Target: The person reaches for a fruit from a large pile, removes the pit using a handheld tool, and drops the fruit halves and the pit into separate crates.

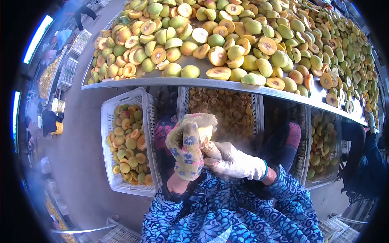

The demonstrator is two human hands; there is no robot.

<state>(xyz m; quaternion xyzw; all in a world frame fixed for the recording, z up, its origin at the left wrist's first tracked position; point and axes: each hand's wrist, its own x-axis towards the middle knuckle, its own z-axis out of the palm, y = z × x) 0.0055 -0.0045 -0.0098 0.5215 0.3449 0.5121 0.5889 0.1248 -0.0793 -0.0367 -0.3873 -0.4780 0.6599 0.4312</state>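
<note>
My left hand (187, 148), in a dirty glove with a blue flower print, is closed around a yellow peach piece (206, 133), mostly hidden by the fingers. My right hand (239, 162), in a white knitted glove with stained fingertips, meets it from the right. Its fingers are curled at the fruit; whether they also grip a small tool cannot be made out. Both hands are above my lap, in front of a white crate (259, 115) holding brownish pits and scraps (221, 105).
A metal table (174, 82) heaped with halved peaches (279, 58) spans the front. A white crate (106, 137) of peach halves stands at left, another crate (322, 141) at right. A co-worker's gloved hand (369, 119) is at the table's right edge. Other people work far left.
</note>
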